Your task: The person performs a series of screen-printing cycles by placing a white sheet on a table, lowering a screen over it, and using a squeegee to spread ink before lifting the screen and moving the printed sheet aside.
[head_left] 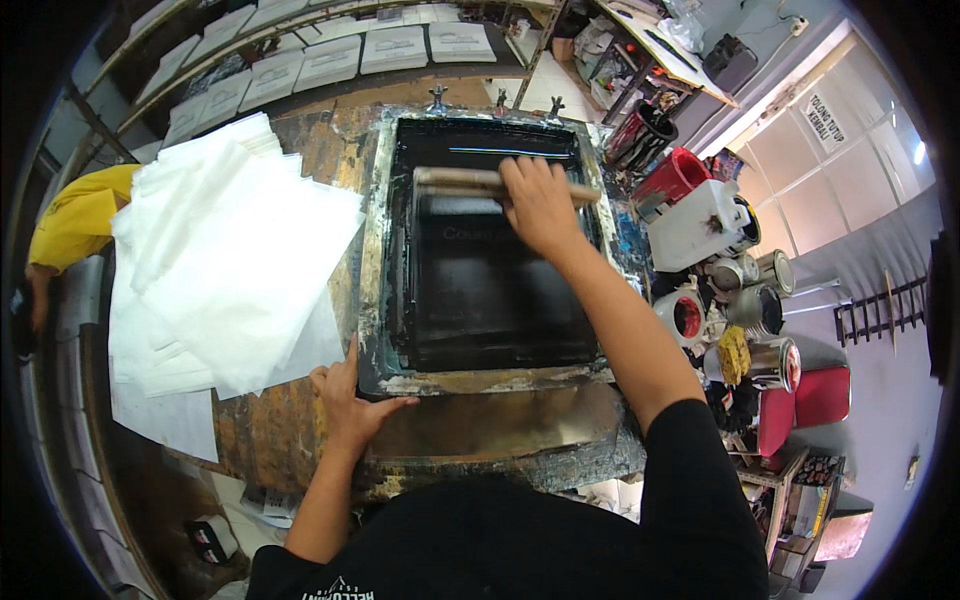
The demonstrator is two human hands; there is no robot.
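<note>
A screen-printing frame with a worn, paint-smeared border lies on the worktable. Its mesh is coated in glossy black ink, and faint lettering shows near the middle. Toward the far end of the mesh, my right hand is closed over a wooden squeegee that lies crosswise. My left hand is at the frame's near left corner, thumb and forefinger spread apart, holding nothing. Whatever lies beneath the screen is hidden.
Loose white sheets are heaped left of the frame. Hinge clamps line its far edge. Paint cans, a white jerrycan and a red bucket crowd the right. A person in a yellow sleeve is at far left; racks hold printed sheets.
</note>
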